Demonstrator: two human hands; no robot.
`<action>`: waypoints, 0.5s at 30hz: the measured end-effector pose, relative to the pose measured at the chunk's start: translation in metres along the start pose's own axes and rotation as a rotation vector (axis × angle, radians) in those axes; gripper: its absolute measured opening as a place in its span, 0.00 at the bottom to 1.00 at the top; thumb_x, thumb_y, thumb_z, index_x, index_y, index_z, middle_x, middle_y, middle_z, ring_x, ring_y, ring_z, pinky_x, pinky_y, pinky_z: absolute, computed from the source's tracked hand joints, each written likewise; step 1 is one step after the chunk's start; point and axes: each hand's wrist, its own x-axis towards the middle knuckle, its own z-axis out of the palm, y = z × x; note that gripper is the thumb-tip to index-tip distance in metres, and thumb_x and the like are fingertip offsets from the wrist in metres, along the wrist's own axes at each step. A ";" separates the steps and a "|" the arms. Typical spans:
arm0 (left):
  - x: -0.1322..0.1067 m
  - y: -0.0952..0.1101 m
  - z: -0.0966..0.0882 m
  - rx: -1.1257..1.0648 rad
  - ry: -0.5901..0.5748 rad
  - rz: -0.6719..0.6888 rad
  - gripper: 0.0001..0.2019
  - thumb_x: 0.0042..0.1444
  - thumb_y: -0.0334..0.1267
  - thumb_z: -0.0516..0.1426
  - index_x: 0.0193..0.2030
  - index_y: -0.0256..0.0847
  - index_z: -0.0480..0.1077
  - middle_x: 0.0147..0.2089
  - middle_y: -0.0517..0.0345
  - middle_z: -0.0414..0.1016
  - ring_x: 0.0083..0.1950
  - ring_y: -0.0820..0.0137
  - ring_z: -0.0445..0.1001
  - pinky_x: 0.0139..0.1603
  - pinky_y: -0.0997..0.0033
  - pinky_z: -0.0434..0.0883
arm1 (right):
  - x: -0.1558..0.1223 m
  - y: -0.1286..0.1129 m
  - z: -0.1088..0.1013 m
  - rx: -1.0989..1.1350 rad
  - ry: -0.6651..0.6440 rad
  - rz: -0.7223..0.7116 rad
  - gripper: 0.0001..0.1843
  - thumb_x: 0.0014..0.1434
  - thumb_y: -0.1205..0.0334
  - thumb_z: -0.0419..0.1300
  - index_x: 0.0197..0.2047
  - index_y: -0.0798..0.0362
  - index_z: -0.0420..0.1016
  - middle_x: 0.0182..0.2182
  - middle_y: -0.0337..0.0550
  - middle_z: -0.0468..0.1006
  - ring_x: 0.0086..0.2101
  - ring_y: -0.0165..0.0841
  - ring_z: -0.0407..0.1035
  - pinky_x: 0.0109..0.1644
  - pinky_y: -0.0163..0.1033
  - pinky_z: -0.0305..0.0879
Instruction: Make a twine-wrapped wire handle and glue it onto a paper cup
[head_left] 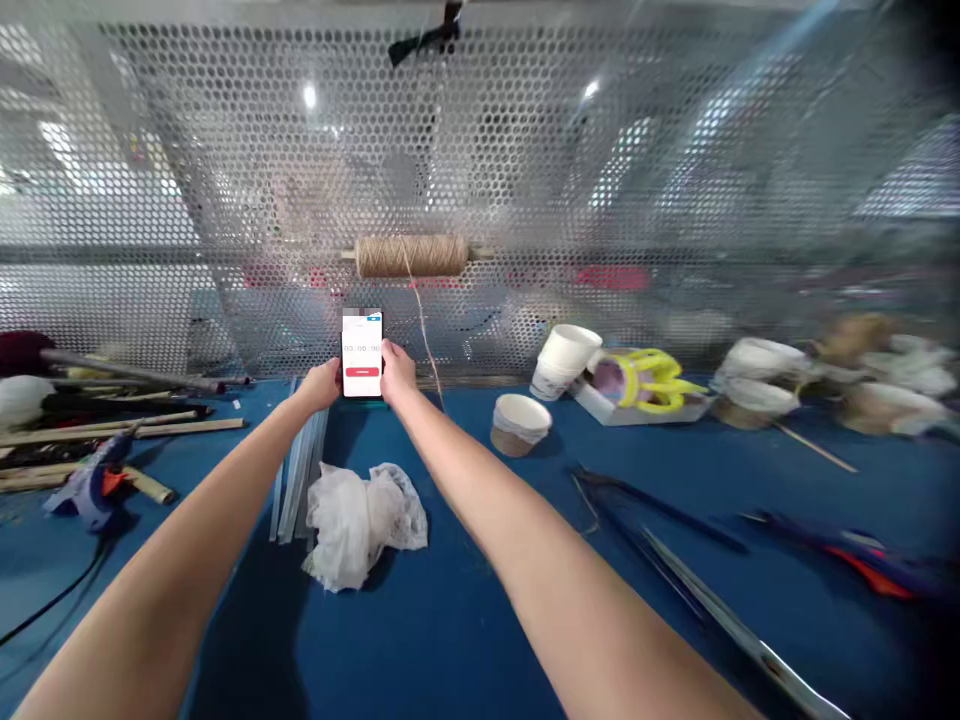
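White-screened phone (362, 350), one, upright, display facing the person; located at the back of the blue table (442, 640), before the perforated metal panel (525, 180), below a twine spool (411, 256). Left hand (322, 383): fingers closed on its left edge. Right hand (397, 372): closed on the right edge. Handling, by my reckoning: light, stiff, smooth enough to slip, fragile if dropped; best gripped along the long sides. Whether its base rests on anything, I cannot tell.
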 end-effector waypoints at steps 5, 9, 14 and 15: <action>-0.006 0.003 0.002 -0.005 0.011 -0.006 0.16 0.56 0.39 0.53 0.51 0.37 0.63 0.50 0.50 0.67 0.46 0.64 0.70 0.44 0.58 0.70 | 0.007 0.006 -0.003 -0.032 0.040 0.005 0.08 0.57 0.62 0.54 0.32 0.58 0.69 0.24 0.37 0.74 0.25 0.27 0.69 0.32 0.35 0.66; -0.005 0.004 0.003 -0.010 0.026 -0.012 0.16 0.56 0.38 0.53 0.51 0.37 0.63 0.50 0.50 0.67 0.46 0.64 0.70 0.44 0.58 0.70 | 0.013 0.008 -0.001 -0.085 0.084 0.008 0.10 0.57 0.59 0.53 0.34 0.58 0.69 0.27 0.38 0.74 0.26 0.28 0.70 0.31 0.35 0.66; 0.002 0.006 0.007 0.004 0.061 -0.027 0.16 0.56 0.38 0.53 0.51 0.38 0.63 0.50 0.50 0.67 0.46 0.64 0.70 0.44 0.59 0.70 | 0.014 0.006 0.002 -0.181 0.109 -0.009 0.13 0.58 0.57 0.48 0.35 0.56 0.69 0.28 0.39 0.75 0.29 0.30 0.71 0.31 0.34 0.66; 0.002 0.006 0.008 0.011 0.067 -0.029 0.16 0.56 0.38 0.53 0.51 0.38 0.63 0.50 0.50 0.67 0.47 0.64 0.70 0.44 0.59 0.70 | 0.013 0.005 0.002 -0.210 0.108 -0.012 0.13 0.59 0.57 0.48 0.35 0.56 0.69 0.29 0.40 0.75 0.30 0.30 0.71 0.31 0.34 0.67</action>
